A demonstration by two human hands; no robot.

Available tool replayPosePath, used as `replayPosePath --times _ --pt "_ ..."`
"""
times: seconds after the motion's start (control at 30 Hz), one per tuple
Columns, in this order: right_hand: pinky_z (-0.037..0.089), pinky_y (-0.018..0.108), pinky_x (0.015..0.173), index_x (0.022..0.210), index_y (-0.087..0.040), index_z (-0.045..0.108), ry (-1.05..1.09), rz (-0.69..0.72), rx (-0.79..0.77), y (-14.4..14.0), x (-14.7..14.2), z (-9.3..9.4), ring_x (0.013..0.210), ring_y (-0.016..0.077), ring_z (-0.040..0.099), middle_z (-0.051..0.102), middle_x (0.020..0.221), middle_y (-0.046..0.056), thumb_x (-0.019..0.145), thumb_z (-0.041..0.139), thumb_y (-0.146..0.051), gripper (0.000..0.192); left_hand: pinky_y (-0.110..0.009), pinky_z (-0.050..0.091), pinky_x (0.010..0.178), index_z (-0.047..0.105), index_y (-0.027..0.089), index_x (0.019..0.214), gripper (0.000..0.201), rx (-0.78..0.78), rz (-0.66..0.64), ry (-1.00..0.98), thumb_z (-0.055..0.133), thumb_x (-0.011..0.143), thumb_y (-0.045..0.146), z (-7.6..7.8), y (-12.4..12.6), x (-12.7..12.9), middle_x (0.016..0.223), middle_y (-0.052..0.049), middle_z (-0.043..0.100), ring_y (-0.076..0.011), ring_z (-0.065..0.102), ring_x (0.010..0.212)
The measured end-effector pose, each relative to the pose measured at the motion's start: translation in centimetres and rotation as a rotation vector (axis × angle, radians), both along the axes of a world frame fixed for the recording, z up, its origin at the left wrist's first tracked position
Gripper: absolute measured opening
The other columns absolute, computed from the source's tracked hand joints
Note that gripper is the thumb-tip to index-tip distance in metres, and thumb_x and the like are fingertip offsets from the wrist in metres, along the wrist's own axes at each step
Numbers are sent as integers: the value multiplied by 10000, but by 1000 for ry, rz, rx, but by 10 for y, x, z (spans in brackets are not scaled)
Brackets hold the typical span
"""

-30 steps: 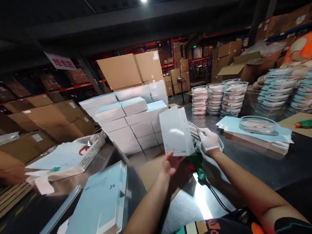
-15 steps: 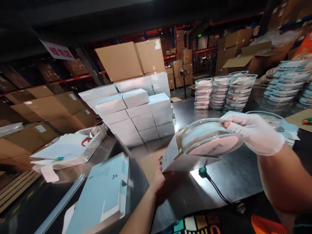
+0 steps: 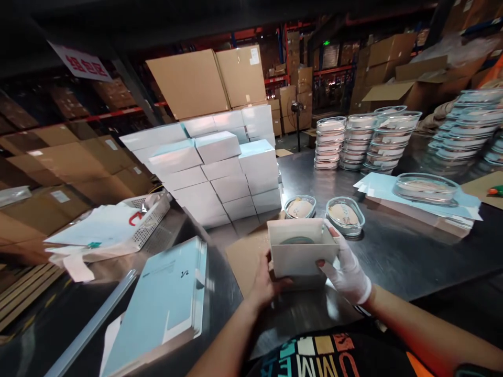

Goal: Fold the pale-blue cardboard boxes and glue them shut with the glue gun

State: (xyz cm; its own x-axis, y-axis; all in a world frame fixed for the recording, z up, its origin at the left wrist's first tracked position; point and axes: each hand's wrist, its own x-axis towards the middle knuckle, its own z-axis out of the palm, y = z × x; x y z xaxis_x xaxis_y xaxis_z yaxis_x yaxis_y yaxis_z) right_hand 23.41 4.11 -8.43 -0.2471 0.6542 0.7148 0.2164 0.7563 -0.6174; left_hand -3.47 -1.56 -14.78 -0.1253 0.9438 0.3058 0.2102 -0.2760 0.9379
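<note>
At the near edge of the dark metal surface (image 3: 393, 262): one open white box (image 3: 301, 256), held upright between both hands. Left hand (image 3: 265, 280), bare, grip closed on the box's left wall. Right hand (image 3: 346, 267), in a white glove, grip closed on the right wall. Inside the box, a round lidded dish (image 3: 297, 240), partly visible. Under the box, a flat cardboard sheet (image 3: 245, 256). Just beyond, two small glass containers (image 3: 345, 214) side by side. Further left, a stack of white boxes (image 3: 220, 173). Rear right, stacked glass dishes (image 3: 369, 141).
</note>
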Motion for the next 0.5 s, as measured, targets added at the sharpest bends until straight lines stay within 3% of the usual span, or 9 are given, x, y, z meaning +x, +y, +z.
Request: replayPosePath --times 0.1,0.17,0.23,0.37,0.5 --pt "573 495 1176 1557 -245 629 116 118 -270 -7 -20 5 1446 364 640 619 1611 153 995 711 -593 667 -557 487 1197 697 216 1389 737 250 128 58 866 812 643 9 -7 5 1426 -183 674 -408 550 1474" --pt "642 469 1035 1409 -219 736 171 203 -468 -9 -30 16 1279 365 739 750 1421 160 990 646 -700 645 -553 498 1181 794 221 1190 567 348 108 126 776 887 701 19 -9 10 1262 -161 737 -406 579 1432" --pt "640 469 1007 1341 -208 751 231 171 -564 -6 -38 26 1194 351 762 797 1293 147 979 647 -684 607 -522 539 1124 802 216 1102 557 398 105 108 713 926 737 30 -9 17 1200 -154 742 -380 644 1325" --pt "572 462 1115 1345 -227 675 363 -15 -505 10 -49 32 1260 300 713 756 1353 129 853 785 -427 542 -460 584 1036 704 214 1336 709 449 211 14 745 889 764 37 -5 23 1381 -185 662 -334 680 1262" --pt "606 423 1008 1389 -233 637 294 9 -459 35 -32 31 1158 262 738 749 1357 134 921 695 -431 512 -509 551 1090 790 229 1169 670 353 129 222 850 776 769 32 -2 11 1193 -147 718 -362 663 1270"
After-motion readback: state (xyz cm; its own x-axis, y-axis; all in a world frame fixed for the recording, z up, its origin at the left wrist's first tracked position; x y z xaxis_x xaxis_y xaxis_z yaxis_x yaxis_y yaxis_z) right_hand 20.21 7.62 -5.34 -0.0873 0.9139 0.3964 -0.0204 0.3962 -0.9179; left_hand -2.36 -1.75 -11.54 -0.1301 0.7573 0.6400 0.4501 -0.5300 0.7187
